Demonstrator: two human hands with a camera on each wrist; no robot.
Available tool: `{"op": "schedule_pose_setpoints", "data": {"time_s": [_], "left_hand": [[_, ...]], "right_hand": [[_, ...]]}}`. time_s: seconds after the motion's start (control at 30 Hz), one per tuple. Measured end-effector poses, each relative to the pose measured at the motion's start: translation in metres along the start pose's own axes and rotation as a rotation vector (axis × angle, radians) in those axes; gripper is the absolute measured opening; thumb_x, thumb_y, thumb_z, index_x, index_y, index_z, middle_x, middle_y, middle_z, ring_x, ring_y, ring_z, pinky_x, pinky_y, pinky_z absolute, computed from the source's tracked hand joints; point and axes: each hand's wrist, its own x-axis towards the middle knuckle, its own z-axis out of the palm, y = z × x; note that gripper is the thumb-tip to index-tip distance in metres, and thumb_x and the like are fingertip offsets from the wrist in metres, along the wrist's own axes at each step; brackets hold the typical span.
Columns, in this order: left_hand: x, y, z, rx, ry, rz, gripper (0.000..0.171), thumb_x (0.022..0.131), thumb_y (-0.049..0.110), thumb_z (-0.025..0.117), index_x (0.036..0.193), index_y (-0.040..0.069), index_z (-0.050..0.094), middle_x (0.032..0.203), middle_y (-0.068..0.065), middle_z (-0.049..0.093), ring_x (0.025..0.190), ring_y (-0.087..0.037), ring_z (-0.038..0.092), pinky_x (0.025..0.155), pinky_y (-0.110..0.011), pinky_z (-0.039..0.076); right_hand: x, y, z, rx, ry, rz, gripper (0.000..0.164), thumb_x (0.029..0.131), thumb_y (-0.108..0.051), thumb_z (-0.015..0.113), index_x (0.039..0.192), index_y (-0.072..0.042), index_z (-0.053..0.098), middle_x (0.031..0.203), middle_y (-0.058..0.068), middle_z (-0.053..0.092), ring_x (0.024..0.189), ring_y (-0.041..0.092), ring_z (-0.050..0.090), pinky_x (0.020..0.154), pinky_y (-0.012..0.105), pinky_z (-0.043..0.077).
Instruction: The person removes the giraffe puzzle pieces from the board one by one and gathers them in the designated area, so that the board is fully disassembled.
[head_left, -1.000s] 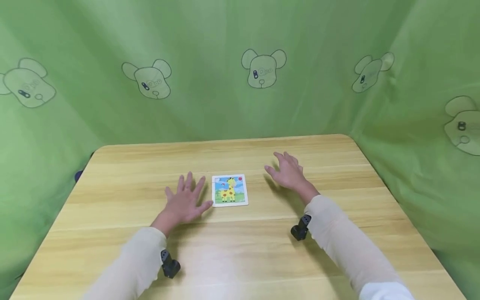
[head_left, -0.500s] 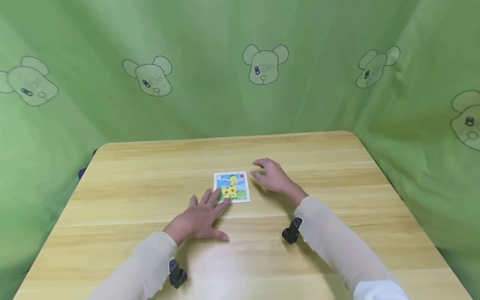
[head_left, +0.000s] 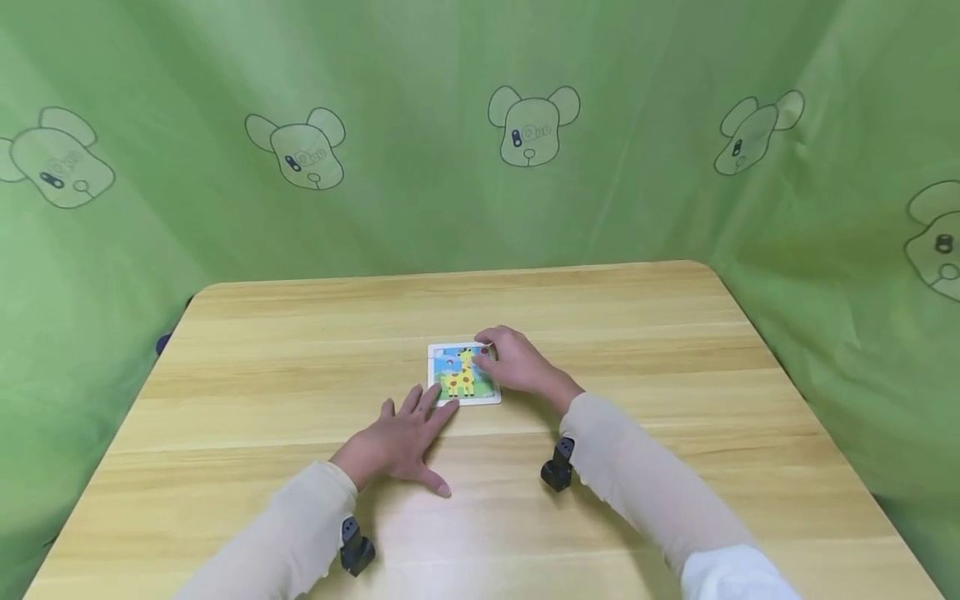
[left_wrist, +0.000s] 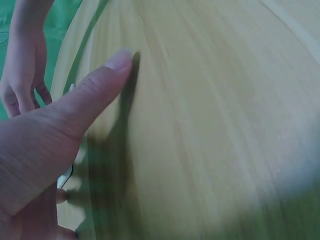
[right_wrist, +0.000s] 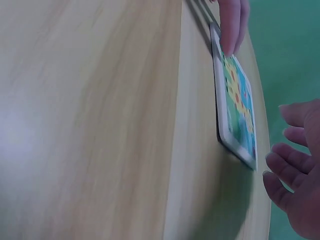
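Note:
A square giraffe puzzle [head_left: 459,385] with a white border lies flat on the wooden table [head_left: 300,350]. My left hand [head_left: 397,442] is spread palm down, its straight fingertips on the puzzle's lower left edge and its thumb stretched out to the side. Over the upper right corner is my right hand [head_left: 517,360], thumb and fingers bent and parted around that corner. In the right wrist view, the right hand [right_wrist: 300,170] has relaxed fingers beside the puzzle [right_wrist: 237,102], while left fingertips [right_wrist: 230,30] press its other end. The left wrist view shows mostly my left thumb [left_wrist: 95,92].
A green curtain [head_left: 405,208] printed with bear heads surrounds the table's back and sides. Small black cameras [head_left: 356,547] sit at both wrists, below the sleeves.
My left hand has moved right and come onto the puzzle's lower left edge. My right hand has come in leftward from beside the puzzle to its upper right corner.

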Motion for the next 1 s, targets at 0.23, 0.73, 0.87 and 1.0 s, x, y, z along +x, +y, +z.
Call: {"op": "schedule_pose_setpoints", "data": {"time_s": [0.23,0.73,0.87,1.0], "left_hand": [[0.002,-0.002,0.001,0.019,0.008,0.006,0.126,0.058,0.079,0.064,0.153,0.018,0.007,0.158,-0.018,0.0,0.142,-0.043,0.006,0.105,-0.069,0.018],[0.004,0.001,-0.001,0.016,-0.013,-0.021,0.129,0.056,0.075,0.068,0.152,0.016,0.007,0.158,-0.017,0.0,0.143,-0.042,0.005,0.105,-0.068,0.019],[0.005,0.001,0.0,0.016,-0.012,-0.025,0.129,0.055,0.075,0.068,0.152,0.017,0.007,0.158,-0.017,0.0,0.143,-0.042,0.006,0.105,-0.068,0.019],[0.005,0.0,0.001,0.01,-0.003,-0.025,0.129,0.055,0.075,0.069,0.152,0.017,0.008,0.158,-0.017,0.001,0.143,-0.042,0.006,0.105,-0.068,0.02]], "right_hand": [[0.01,-0.015,0.006,-0.121,-0.081,-0.061,0.051,0.086,-0.027,0.069,0.13,-0.005,0.055,0.127,0.011,0.053,0.119,0.024,0.051,0.105,0.038,0.039],[0.031,-0.03,0.017,-0.216,-0.213,-0.05,0.05,0.089,-0.032,0.065,0.133,-0.011,0.053,0.127,0.01,0.047,0.116,0.026,0.044,0.099,0.04,0.041],[0.033,-0.028,0.02,-0.287,-0.216,-0.05,0.053,0.088,-0.036,0.065,0.134,-0.013,0.052,0.126,0.008,0.047,0.111,0.023,0.044,0.094,0.038,0.043],[0.034,-0.027,0.023,-0.323,-0.211,-0.062,0.055,0.088,-0.038,0.064,0.135,-0.012,0.052,0.125,0.008,0.047,0.108,0.022,0.044,0.092,0.037,0.043]]}}
